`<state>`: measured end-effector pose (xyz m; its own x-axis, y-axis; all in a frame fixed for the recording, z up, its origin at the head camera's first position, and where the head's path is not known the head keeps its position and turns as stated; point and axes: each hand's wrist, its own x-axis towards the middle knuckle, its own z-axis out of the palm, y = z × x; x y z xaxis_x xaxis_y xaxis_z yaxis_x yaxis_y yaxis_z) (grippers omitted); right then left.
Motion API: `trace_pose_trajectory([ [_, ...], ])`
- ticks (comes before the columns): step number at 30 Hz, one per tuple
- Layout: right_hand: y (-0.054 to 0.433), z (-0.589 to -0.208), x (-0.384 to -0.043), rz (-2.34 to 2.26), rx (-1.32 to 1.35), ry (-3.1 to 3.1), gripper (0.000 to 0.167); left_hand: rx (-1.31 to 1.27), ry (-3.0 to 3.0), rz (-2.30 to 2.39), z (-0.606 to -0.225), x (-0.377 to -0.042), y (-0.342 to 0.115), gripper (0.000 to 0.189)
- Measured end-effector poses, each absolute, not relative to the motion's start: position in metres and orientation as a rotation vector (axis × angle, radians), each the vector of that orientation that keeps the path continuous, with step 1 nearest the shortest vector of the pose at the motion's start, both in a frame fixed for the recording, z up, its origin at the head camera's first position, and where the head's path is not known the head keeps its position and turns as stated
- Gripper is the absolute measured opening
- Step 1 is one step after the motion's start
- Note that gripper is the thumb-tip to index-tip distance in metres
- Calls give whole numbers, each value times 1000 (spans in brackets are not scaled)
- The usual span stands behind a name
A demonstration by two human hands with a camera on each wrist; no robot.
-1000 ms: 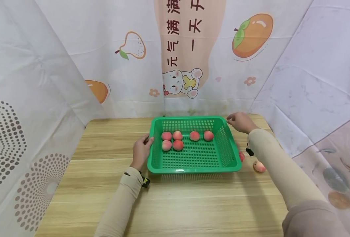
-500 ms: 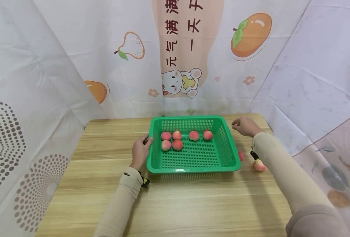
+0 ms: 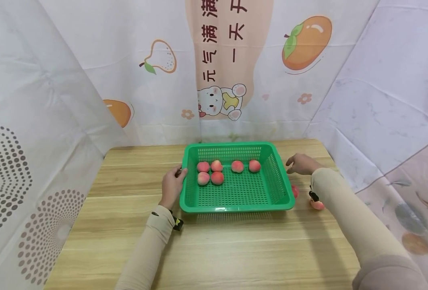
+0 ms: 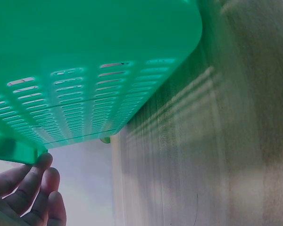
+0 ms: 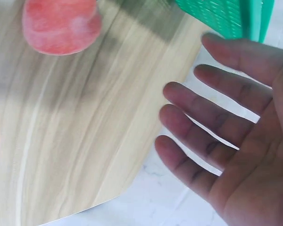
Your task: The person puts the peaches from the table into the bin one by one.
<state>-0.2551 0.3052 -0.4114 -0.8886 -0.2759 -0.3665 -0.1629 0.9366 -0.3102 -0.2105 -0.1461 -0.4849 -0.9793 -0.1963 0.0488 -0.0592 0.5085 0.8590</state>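
Note:
A green plastic basket with slotted walls holds several pink-red peaches. At its left rim, my left hand grips the edge; the left wrist view shows the fingertips under the rim. My right hand is apart from the basket, just off its right side, and holds nothing. Its fingers are spread and relaxed in the right wrist view. Below this hand, one red peach lies close against the basket's right wall. Another peach is partly covered by the right wrist strap.
The basket stands on a wood-grain table. Behind it hangs a white printed curtain, with more white cloth at both sides. The table's right edge runs close by the right forearm.
My right hand has left the basket's far right corner and moved right and nearer, its fingers loosening. The left hand and the basket have stayed in place.

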Motion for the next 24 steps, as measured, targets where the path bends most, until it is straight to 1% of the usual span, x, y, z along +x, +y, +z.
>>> trace_pose_trajectory([
  [4,308,-418,-251,-388,-319,2629,49,227,-2609,-1473,-485,-211,-147,44],
  [11,310,-429,-245,-392,-333,2557,47,214,-2604,-1481,-485,-212,-147,44],
  [19,308,-436,-238,-370,-329,2531,56,223,-2604,-1473,-486,-211,-147,44],
  [24,308,-440,-232,-394,-325,2517,55,221,-2600,-1479,-484,-210,-147,43],
])
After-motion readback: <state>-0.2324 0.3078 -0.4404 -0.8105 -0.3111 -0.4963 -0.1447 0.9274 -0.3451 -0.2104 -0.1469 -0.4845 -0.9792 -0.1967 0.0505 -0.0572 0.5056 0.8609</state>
